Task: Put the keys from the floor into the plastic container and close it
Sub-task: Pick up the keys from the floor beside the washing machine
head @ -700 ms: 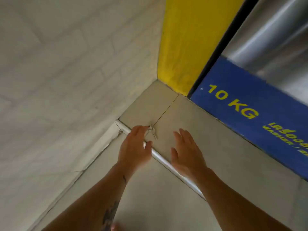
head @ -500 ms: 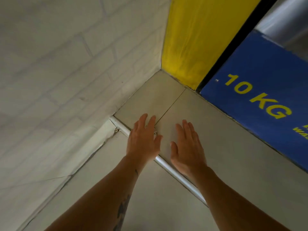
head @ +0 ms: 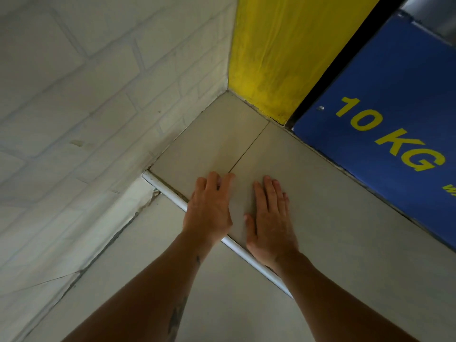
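Overhead, I count one white brick wall point(head: 86, 99) filling the left of my view, meeting one yellow panel point(head: 276, 50) in the far corner. One blue machine front point(head: 385, 134) with yellow "10 KG" lettering point(head: 389, 137) runs down the right side. Between them lies the pale tiled floor point(head: 333, 218), where I see two raised tiles split by one thin grout line point(head: 249, 146) and edged by one white metal strip point(head: 167, 188) that runs diagonally under both wrists.

Two bare forearms reach in from the bottom. My left hand point(head: 209, 208) lies palm down on the tiles across the strip, fingers stretched forward and close together, their tips at the near end of the grout line. My right hand point(head: 270, 218) lies flat just beside it, fingers extended, gripping nothing.

I cannot see the keys; whether they sit under the left palm or fingers I cannot tell.
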A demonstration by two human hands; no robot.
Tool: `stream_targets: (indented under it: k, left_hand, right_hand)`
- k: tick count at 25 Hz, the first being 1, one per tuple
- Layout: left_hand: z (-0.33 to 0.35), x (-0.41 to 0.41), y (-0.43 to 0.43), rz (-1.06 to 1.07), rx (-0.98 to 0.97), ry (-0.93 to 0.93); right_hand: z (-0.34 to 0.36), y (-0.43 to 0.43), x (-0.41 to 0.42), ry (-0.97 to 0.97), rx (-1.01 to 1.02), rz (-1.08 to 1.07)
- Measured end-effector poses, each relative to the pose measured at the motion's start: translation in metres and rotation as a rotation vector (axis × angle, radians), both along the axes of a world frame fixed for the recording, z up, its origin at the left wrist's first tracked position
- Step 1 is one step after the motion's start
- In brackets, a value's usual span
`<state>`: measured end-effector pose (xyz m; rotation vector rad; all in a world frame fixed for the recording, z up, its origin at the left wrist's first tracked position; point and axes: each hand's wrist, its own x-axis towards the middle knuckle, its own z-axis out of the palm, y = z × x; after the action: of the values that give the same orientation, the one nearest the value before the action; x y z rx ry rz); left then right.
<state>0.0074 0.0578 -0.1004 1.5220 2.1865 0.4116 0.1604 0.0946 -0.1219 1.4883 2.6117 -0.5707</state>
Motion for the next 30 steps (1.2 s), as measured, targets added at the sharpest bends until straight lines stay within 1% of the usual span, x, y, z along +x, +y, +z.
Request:
stream_targets:
  k: [3,4,6,8,9,12,13,14,15,17,19,21,24,27,30]
  left_hand:
    - [0.011,-0.018,-0.003,-0.083,-0.112,0.077]
    - [0.019,-0.023,-0.006,-0.081,-0.139,0.071]
    - [0.046,-0.027,-0.011,-0.009,-0.202,0.014]
    - [0.083,-0.031,-0.018,0.150,-0.311,-0.057]
    - [0.105,-0.034,-0.022,0.220,-0.361,-0.116]
    - [0.174,-0.044,-0.038,0.315,-0.455,-0.333]
    - [0.198,-0.047,-0.047,0.362,-0.459,-0.391]
    - [0.222,-0.051,-0.055,0.461,-0.462,-0.503]
    - [0.254,-0.055,-0.064,0.492,-0.475,-0.576]
    - [0.317,-0.059,-0.084,0.552,-0.449,-0.649]
    - [0.379,-0.057,-0.106,0.569,-0.439,-0.712]
    - [0.441,-0.050,-0.133,0.651,-0.373,-0.782]
    - [0.514,-0.035,-0.172,0.732,-0.251,-0.894]
    - [0.576,-0.009,-0.216,0.812,-0.091,-1.007]
    - [0.634,0.025,-0.266,0.908,0.089,-1.012]
  right_hand:
    - [0.011,0.005,-0.004,-0.075,-0.079,0.015]
    - [0.018,0.008,-0.004,-0.105,-0.121,0.019]
    - [0.043,0.015,-0.006,-0.170,-0.222,0.024]
    - [0.078,0.012,-0.008,-0.219,-0.319,0.024]
    - [0.097,0.006,-0.009,-0.216,-0.349,0.014]
    - [0.167,-0.015,-0.012,-0.173,-0.407,-0.019]
    - [0.193,-0.021,-0.013,-0.156,-0.421,-0.026]
    - [0.220,-0.028,-0.015,-0.138,-0.430,-0.025]
    - [0.253,-0.036,-0.018,-0.120,-0.431,-0.022]
    - [0.317,-0.050,-0.021,-0.096,-0.416,-0.005]
    - [0.378,-0.062,-0.024,-0.086,-0.404,0.013]
    - [0.439,-0.076,-0.025,-0.053,-0.379,0.026]
    - [0.511,-0.092,-0.023,0.018,-0.299,0.081]
    - [0.568,-0.117,-0.009,0.080,-0.272,0.176]
    - [0.618,-0.149,0.007,0.147,-0.286,0.290]
